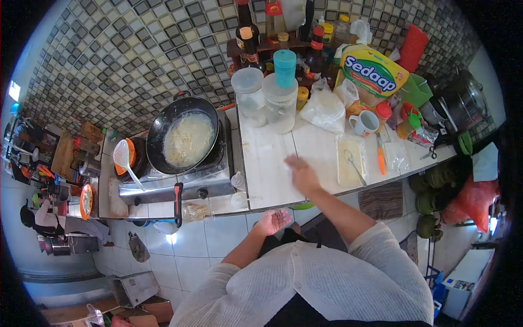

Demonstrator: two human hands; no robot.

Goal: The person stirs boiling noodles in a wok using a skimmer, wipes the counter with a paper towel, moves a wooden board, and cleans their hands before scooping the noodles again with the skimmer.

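Note:
My right hand is over the white tiled counter, fingers pointing away from me and partly smeared by motion. Nothing shows in it. In front of the counter edge, my left hand is held palm up, its fingers loosely spread and nothing plain to see in them. A shallow tray with a pale layer and a spoon in it lies to the right of my right hand. Beyond it stand two clear plastic containers, one topped by a turquoise cup.
At left, a black wok with pale bubbling food sits on the gas stove, its handle over the front edge. A slotted ladle lies beside it. A mug, an orange-handled tool and scissors are at right. Another person is far left.

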